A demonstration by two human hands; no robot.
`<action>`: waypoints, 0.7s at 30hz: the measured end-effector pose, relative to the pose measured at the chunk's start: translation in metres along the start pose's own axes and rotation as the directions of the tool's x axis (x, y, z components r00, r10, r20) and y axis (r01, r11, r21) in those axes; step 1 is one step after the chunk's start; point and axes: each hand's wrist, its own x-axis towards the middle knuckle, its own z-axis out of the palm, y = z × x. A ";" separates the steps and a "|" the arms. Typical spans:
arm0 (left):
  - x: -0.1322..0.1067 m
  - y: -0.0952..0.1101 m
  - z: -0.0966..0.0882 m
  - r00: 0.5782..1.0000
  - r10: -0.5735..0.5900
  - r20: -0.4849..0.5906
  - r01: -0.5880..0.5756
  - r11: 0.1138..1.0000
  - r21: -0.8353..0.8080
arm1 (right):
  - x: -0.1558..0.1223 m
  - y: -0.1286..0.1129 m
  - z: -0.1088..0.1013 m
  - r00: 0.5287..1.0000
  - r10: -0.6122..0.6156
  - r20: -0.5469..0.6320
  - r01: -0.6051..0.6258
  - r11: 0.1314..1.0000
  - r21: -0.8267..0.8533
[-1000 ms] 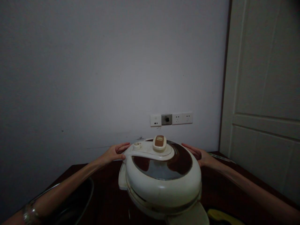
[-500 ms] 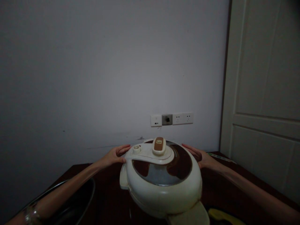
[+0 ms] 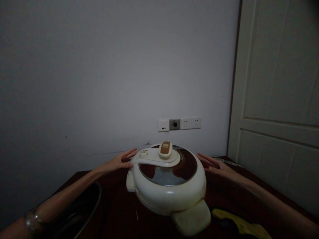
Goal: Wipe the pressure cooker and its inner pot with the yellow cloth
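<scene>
A cream electric pressure cooker (image 3: 171,196) with a brown lid panel and a knob (image 3: 165,149) on top stands on a dark wooden table (image 3: 117,212). My left hand (image 3: 120,161) lies against the cooker's left side by the lid handle, fingers stretched out. Just off the cooker's right side is my right hand (image 3: 211,163), its fingers spread and holding nothing. Both arms reach in from the bottom corners.
A dark metal bowl (image 3: 82,212) sits at the left under my left forearm. A yellow cloth-like thing (image 3: 239,224) lies at the front right of the cooker. Wall sockets (image 3: 179,124) are behind on the grey wall. A white door (image 3: 276,99) stands at the right.
The cooker sits lower and farther from the camera, with more of the table showing in front. My right hand has come slightly away from the cooker's side.
</scene>
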 end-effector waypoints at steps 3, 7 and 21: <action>-0.004 0.008 0.006 1.000 -0.016 -0.011 0.017 0.999 0.041 | -0.039 0.007 -0.008 0.988 0.110 -0.112 -0.146 0.902 -0.406; -0.011 0.026 0.009 0.988 -0.118 -0.098 0.132 0.981 0.143 | -0.106 0.045 -0.015 0.967 0.192 -0.165 -0.251 0.646 -0.720; -0.049 0.101 0.084 0.840 0.235 -0.488 0.073 0.844 0.532 | -0.184 0.080 0.041 0.995 0.082 -0.053 -0.094 0.648 -0.755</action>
